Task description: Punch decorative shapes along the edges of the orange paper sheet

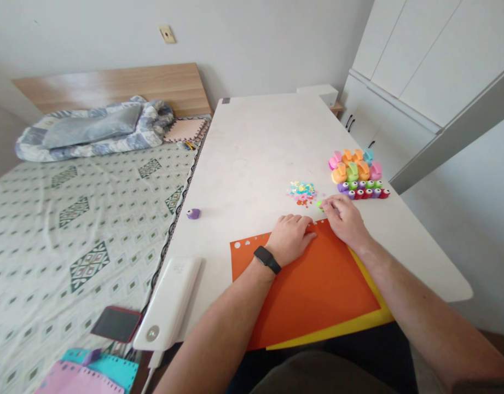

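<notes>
A sheet of orange paper (pixel 317 290) lies at the table's near edge, with a row of small punched holes along its far edge. Beneath it a yellow sheet (pixel 385 316) sticks out at the right and bottom. My left hand (pixel 290 236), wearing a black watch, rests on the orange paper near the holes, thumb apart from the fingers. At the paper's far right corner, my right hand (pixel 345 220) grips a small green paper punch (pixel 319 204), mostly covered by the fingers. Just beyond are loose cut-outs (pixel 303 190) in blue, yellow, pink and orange.
Several large coloured punches (pixel 352 171) and rows of small punches (pixel 369 193) stand at the right. A purple punch (pixel 193 214) sits at the left. A white device with a cable (pixel 169 301) lies near the left edge. On the bed are a phone (pixel 116 323) and punched teal paper (pixel 122 372).
</notes>
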The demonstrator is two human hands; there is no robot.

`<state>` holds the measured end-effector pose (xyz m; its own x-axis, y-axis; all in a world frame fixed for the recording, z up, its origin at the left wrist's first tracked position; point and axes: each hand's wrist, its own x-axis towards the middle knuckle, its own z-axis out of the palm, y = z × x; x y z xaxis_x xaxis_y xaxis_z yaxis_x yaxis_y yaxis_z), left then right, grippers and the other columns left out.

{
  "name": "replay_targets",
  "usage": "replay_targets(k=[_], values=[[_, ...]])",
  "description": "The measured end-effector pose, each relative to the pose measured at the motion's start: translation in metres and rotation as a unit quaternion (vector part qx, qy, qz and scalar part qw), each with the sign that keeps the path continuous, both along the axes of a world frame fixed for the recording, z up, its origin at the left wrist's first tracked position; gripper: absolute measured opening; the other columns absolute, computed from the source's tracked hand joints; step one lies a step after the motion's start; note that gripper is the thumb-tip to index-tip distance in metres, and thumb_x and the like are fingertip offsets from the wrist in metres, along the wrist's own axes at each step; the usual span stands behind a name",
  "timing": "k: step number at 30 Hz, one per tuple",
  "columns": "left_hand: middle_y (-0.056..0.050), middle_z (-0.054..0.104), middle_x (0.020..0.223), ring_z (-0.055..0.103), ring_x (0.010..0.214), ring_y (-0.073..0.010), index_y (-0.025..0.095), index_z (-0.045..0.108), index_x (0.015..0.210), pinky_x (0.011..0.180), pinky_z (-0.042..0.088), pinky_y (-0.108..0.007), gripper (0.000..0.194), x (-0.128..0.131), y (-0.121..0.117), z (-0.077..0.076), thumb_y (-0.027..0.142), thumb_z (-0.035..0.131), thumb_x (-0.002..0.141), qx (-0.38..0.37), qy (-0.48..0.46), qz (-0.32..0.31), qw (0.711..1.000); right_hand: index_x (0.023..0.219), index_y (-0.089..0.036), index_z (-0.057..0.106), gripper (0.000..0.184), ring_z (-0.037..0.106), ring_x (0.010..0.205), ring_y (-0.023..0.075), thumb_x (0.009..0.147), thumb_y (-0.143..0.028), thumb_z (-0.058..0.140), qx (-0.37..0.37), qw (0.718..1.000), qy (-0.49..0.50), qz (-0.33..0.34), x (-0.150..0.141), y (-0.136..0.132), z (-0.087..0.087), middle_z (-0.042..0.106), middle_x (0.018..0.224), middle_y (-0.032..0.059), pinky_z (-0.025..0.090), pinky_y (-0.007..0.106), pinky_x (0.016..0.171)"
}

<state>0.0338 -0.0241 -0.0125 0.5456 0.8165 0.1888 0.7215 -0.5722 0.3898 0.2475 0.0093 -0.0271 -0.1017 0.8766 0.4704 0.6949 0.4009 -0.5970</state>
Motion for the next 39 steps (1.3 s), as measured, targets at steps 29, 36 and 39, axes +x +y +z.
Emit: replay_targets(k=[29, 36, 39], values=[[-0.009, 0.073, 0.108, 0.067, 0.105, -0.0260, 0.020, 0.062, 0.119, 0.098, 0.050, -0.042, 0.029, -0.0002, -0.0009, 0.0013, 0.040, 0.063, 0.098, -0.013, -0.009, 0.002, 1.000, 0.088, -0.023, 0.067, 0.038, 0.063, 0.103, 0.0280, 0.106, -0.050, 0.047, 0.009, 1.000, 0.010, 0.000, -0.0062, -0.0002, 0.0022, 0.067, 0.102, 0.0130, 0.049, 0.048, 0.100], [-0.008, 0.073, 0.110, 0.066, 0.105, -0.0254, 0.021, 0.062, 0.118, 0.098, 0.049, -0.041, 0.026, -0.0022, -0.0010, 0.0019, 0.039, 0.063, 0.099, -0.034, -0.024, 0.005, 0.999, 0.093, -0.023, 0.068, 0.032, 0.063, 0.110, 0.0303, 0.105, -0.046, 0.049, 0.004, 1.000, 0.001, 0.003, -0.0076, -0.0026, 0.0025, 0.065, 0.108, 0.0145, 0.049, 0.050, 0.103], [-0.008, 0.073, 0.111, 0.066, 0.105, -0.0256, 0.021, 0.062, 0.119, 0.098, 0.049, -0.041, 0.026, -0.0022, -0.0014, 0.0027, 0.038, 0.063, 0.099, -0.035, -0.020, 0.003, 0.999, 0.097, -0.022, 0.070, 0.030, 0.062, 0.113, 0.0308, 0.105, -0.043, 0.049, 0.008, 1.000, -0.008, 0.003, -0.0085, -0.0041, 0.0035, 0.064, 0.111, 0.0152, 0.048, 0.050, 0.105]])
